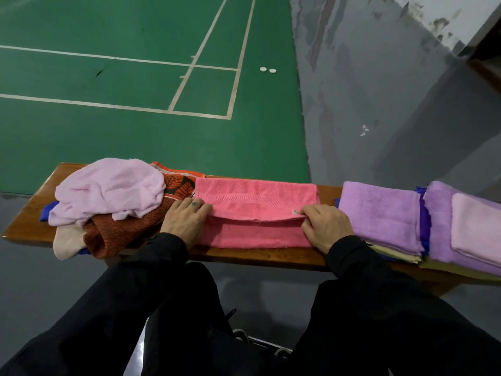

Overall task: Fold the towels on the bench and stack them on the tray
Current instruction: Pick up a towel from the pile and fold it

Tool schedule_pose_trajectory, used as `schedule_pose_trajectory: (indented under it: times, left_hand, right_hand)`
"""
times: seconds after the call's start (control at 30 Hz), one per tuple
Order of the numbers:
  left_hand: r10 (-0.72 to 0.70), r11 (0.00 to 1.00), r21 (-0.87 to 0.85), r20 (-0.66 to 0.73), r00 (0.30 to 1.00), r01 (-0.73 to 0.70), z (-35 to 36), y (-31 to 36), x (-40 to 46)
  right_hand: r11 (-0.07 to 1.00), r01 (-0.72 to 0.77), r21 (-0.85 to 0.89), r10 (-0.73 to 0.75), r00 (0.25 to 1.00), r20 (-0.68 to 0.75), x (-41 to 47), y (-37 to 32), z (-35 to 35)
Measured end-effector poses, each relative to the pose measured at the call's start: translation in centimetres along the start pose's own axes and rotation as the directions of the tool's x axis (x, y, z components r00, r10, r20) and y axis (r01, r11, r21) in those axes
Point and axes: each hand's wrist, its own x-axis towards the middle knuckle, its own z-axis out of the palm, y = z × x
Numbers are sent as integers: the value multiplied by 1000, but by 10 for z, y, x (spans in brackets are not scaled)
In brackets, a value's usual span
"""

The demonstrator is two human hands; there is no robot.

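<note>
A pink towel (254, 213) lies flat across the middle of the wooden worktop (24, 221), partly folded: its upper layer ends in a raw edge that runs across the towel's middle, above a lower strip of the same cloth near the front edge of the worktop.

The left hand (184, 221) sits at the pink towel's left end, its fingers curled and pinching the corner of that upper layer. The right hand (325, 226) is at the towel's right end and pinches the opposite corner of the same layer, beside a small white tag. Both arms wear black sleeves, and both hands rest low on the cloth.

Left of the pink towel is an unfolded heap: a pale pink towel (108, 191) on top, a rust towel (119, 234) under it and touching the left hand, an orange patterned cloth (176, 183) behind, a cream cloth (67, 242) hanging over the front edge, and bits of blue (48, 210) showing beneath.

Right of the pink towel are folded stacks: a lilac towel (379, 215) on top of yellow ones (398, 255), then a second lilac stack (442, 226) with a pale pink folded towel (477, 226) on it. A blue edge (424, 221) shows between the stacks; whether it is the tray, I cannot tell.

Beyond the worktop lies a green court floor (135, 77) with white lines and two small white caps (267, 70).
</note>
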Motion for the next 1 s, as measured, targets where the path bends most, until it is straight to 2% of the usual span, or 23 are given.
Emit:
schedule_pose_trajectory:
  times: [0.1, 0.2, 0.3, 0.37, 0.63, 0.8, 0.9, 1.0]
  left_hand:
    - [-36, 998, -52, -157, 987, 28, -12, -2, -8]
    - [34, 993, -101, -225, 974, -59, -16, -4, -33]
    - [115, 986, -104, -172, 978, -134, -9, -1, -57]
    - [126, 984, -115, -111, 986, -138, -4, 3, -65]
    - [18, 993, -114, -25, 1000, -21, -10, 5, -65]
    - [-10, 999, -44, 166, 986, 17, -13, 12, -68]
    - [-65, 992, -99, 113, 991, 77, -24, 20, -63]
    - [-52, 989, -137, 1, 999, 51, -32, 35, -41]
  right_hand:
    - [999, 36, 34, -32, 993, -115, 1, 8, -5]
    - [989, 147, 32, -141, 979, -147, -9, 15, -8]
    - [971, 238, 0, -237, 969, -71, -23, 20, -4]
    - [969, 247, -5, -247, 969, -20, -30, 23, 1]
    - [969, 247, 22, -246, 969, -33, -42, 18, 4]
    - [961, 271, 53, -276, 952, 134, -46, 16, 10]
    - [974, 202, 106, -210, 975, 75, -42, 4, 4]
    - [979, 156, 133, -152, 988, -35, -24, -12, 2]
